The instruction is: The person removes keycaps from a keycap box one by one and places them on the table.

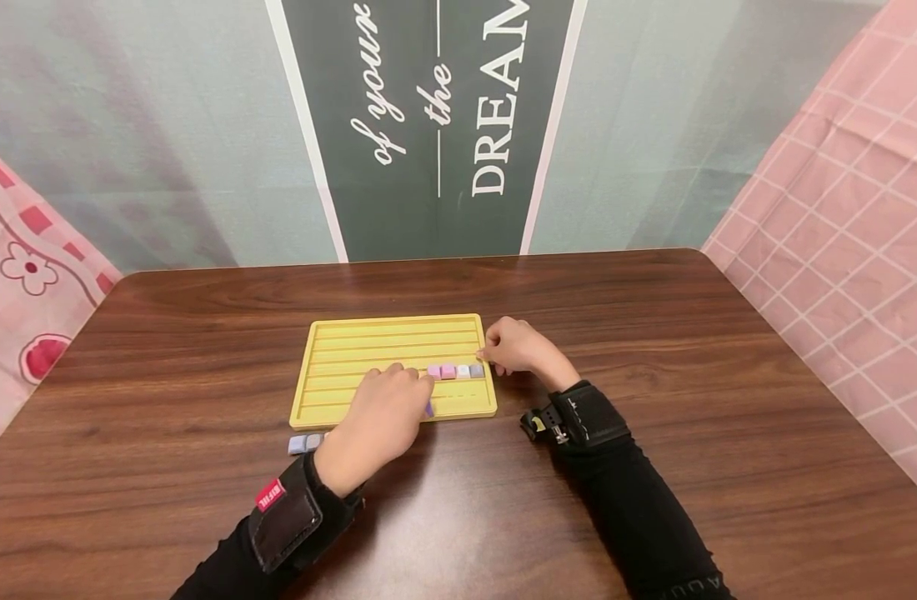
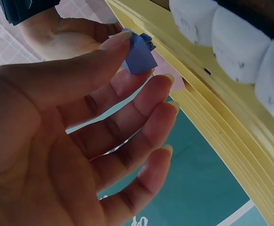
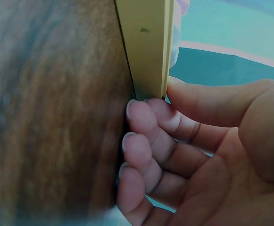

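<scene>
A yellow ridged tray (image 1: pixel 383 352) lies on the table. Over its front part, my left hand (image 1: pixel 387 412) pinches a purple keycap (image 2: pixel 140 59) between thumb and index finger, the other fingers loosely bent. My right hand (image 1: pixel 520 346) grips the tray's right edge, thumb on the rim and fingers curled against the side wall (image 3: pixel 146 52). A short row of keycaps (image 1: pixel 448 372), pink, white and grey, sits in one groove at the tray's right end. Whatever lies beneath my left hand is hidden in the head view.
Grey-blue keycaps (image 1: pixel 298 444) lie on the table in front of the tray, partly covered by my left wrist. Pale lettered keycaps (image 2: pixel 238 42) appear close up in the left wrist view. The brown wooden table (image 1: pixel 653 333) backs onto a printed curtain (image 1: pixel 443 125).
</scene>
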A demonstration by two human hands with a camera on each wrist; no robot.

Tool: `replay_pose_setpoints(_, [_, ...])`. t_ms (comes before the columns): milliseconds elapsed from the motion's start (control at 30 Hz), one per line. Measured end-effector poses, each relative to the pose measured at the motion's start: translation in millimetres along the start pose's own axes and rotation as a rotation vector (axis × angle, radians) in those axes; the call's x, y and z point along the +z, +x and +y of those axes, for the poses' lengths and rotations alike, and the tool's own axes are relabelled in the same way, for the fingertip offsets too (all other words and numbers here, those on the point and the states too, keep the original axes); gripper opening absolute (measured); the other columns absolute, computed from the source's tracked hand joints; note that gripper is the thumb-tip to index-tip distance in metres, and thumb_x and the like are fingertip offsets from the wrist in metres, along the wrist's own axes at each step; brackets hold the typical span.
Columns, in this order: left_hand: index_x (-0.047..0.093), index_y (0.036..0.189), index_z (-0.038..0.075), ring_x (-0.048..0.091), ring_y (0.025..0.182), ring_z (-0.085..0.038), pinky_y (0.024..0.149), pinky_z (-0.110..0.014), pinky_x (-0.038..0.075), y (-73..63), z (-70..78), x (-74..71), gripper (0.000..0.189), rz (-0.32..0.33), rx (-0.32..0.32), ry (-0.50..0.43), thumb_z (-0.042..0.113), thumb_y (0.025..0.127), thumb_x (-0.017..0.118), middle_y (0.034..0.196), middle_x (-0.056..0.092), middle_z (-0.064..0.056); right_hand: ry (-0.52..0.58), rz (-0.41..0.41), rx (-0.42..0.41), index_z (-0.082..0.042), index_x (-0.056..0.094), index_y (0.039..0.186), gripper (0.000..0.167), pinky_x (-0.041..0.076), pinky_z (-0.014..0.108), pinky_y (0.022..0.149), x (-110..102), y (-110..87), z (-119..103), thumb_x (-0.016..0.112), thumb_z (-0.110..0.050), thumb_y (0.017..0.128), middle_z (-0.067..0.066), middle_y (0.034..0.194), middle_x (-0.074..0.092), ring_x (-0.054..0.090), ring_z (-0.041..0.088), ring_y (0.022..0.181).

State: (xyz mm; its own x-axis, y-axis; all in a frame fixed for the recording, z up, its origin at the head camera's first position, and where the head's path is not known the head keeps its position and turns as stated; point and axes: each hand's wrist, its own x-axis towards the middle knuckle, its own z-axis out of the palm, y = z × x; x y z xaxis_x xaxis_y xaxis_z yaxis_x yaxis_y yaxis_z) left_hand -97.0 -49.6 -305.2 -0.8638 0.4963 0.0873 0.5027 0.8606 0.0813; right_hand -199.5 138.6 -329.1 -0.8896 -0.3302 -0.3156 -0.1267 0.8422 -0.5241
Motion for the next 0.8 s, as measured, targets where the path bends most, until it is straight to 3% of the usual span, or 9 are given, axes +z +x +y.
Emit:
replay_pose_setpoints(267, [0.059,0.068,0.008,0.054,0.064,-0.022,0.052,-0.033,0.040,-6.6,2.3,0.2,0.013,0.009,0.038,0.018,0.006,0.073,0.071,0.063,0.054,-0.004,0.009,0.005,-0.009,-0.005,0.053,0.061,0.031,0.037,0.023,0.046,-0.5,0.1,0.4,0.060,-0.016,0.089,0.007,0.055,0.057,0.055,0.017,0.049])
replay_pose_setpoints(800, [0.058,0.065,0.009,0.050,0.061,-0.022,0.052,-0.034,0.041,-12.1,2.3,5.0,0.015,-0.041,0.055,-0.003,0.003,0.073,0.070,0.062,0.049,-0.004,0.004,0.008,-0.008,-0.006,0.051,0.061,0.031,0.036,0.023,0.045,0.5,1.7,1.9,0.060,-0.017,0.089,0.007,0.056,0.058,0.055,0.017,0.049])
